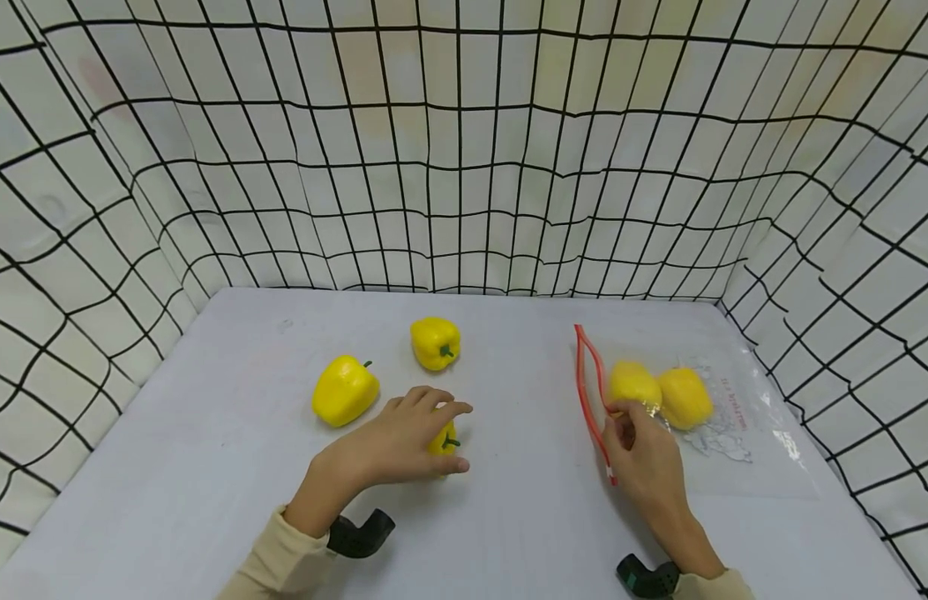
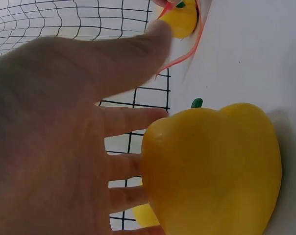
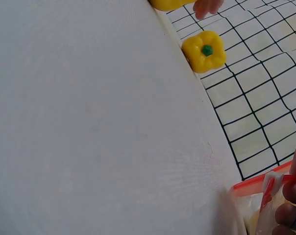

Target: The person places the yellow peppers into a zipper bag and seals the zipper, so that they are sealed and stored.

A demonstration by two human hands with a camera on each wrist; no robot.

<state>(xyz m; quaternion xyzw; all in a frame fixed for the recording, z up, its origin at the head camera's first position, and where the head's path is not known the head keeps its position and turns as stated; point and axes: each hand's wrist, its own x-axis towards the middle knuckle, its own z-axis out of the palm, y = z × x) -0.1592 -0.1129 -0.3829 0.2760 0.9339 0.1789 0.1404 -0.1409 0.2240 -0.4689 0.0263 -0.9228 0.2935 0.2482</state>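
Note:
My left hand reaches over a yellow bell pepper with a green stem, partly hidden under it. In the left wrist view, the fingers extend along the far side of that pepper, and the thumb stands apart above. On the right, my right hand pinches the red-edged mouth of a clear zip bag lying on the table. Inside the bag are two yellow items, one rounded and one beside it. In the right wrist view, fingers hold the red zip strip.
Two more yellow bell peppers lie on the white table: one left of my left hand, another farther back. Black wire mesh encloses the table at the back and both sides.

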